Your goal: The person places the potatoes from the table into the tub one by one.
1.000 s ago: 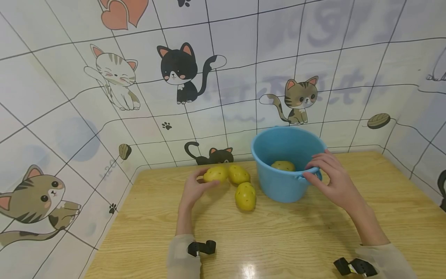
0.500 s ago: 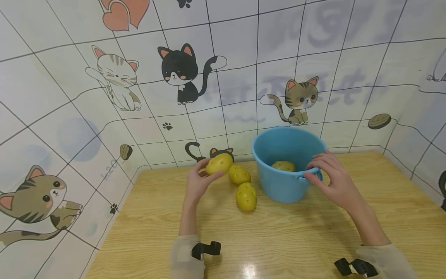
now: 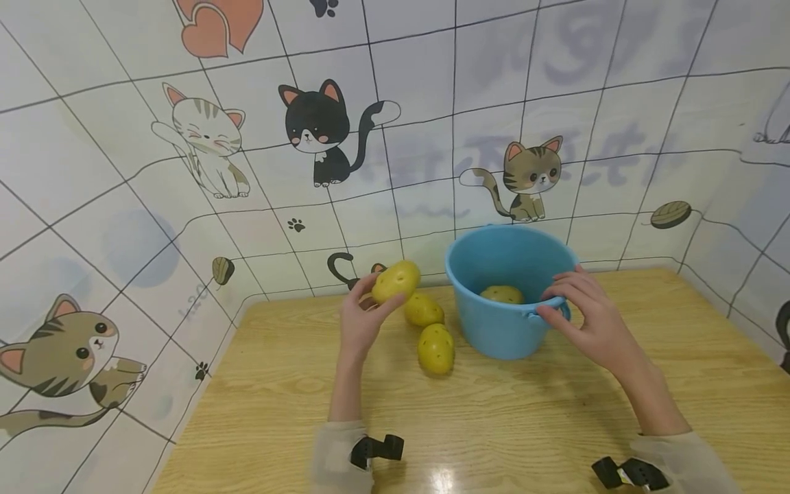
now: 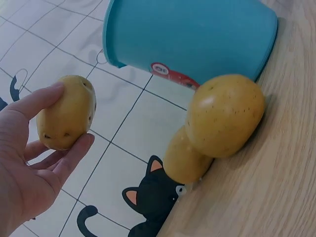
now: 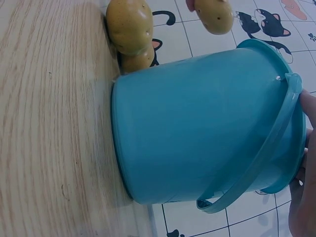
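Note:
My left hand (image 3: 363, 317) holds a yellow potato (image 3: 396, 280) lifted above the wooden table (image 3: 506, 418), left of the blue bucket (image 3: 503, 322). The left wrist view shows the fingers curled round that potato (image 4: 66, 112). Two more potatoes (image 3: 423, 309) (image 3: 435, 348) lie on the table beside the bucket, also seen in the left wrist view as the near potato (image 4: 225, 115). One potato (image 3: 501, 293) lies inside the bucket. My right hand (image 3: 583, 317) grips the bucket's rim at its right side, and the right wrist view shows the bucket wall (image 5: 197, 123) and handle (image 5: 256, 168).
A tiled wall with cartoon cat pictures (image 3: 321, 130) closes off the back and left of the table. Bare wooden tabletop lies in front of the bucket and to its right.
My left hand has picked one potato off the table and raised it up and to the right, toward the bucket. The right hand has stayed on the rim.

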`<state>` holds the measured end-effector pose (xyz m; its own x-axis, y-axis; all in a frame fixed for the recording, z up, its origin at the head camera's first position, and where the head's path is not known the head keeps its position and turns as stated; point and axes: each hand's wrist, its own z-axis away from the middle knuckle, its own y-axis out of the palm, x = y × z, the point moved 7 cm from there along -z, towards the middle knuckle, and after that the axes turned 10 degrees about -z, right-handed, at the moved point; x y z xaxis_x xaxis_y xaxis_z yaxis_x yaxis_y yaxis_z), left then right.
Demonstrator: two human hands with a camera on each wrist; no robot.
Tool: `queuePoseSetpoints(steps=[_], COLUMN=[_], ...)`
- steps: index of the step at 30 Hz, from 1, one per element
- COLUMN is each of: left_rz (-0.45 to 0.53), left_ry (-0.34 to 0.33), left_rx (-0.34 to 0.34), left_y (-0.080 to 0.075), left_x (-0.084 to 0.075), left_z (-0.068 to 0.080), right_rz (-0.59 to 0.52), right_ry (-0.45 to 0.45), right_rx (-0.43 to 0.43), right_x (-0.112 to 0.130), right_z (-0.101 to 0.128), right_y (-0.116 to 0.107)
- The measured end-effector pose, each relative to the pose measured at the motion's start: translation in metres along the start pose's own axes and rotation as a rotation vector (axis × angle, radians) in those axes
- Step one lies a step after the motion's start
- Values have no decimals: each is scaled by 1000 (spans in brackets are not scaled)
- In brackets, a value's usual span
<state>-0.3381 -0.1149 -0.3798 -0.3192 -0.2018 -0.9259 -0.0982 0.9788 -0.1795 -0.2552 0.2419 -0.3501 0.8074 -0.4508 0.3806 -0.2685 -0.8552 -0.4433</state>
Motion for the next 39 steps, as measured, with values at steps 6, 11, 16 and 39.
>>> queuePoseSetpoints(steps=[6, 11, 16, 39], left_rz=[14, 31, 63, -4], left_ry=[39, 65, 97, 220], left_rx=[-7, -6, 1, -6], left_y=[10, 19, 29, 66], left_x=[-15, -25, -34, -65], left_z=[5, 8, 12, 22], right_rz=[0, -2, -5, -1], right_ry=[13, 4, 5, 6], right_rx=[5, 1, -1, -8], right_x=[0, 0, 0, 1], right_z=[0, 0, 1, 0], right_y=[0, 1, 1, 0])
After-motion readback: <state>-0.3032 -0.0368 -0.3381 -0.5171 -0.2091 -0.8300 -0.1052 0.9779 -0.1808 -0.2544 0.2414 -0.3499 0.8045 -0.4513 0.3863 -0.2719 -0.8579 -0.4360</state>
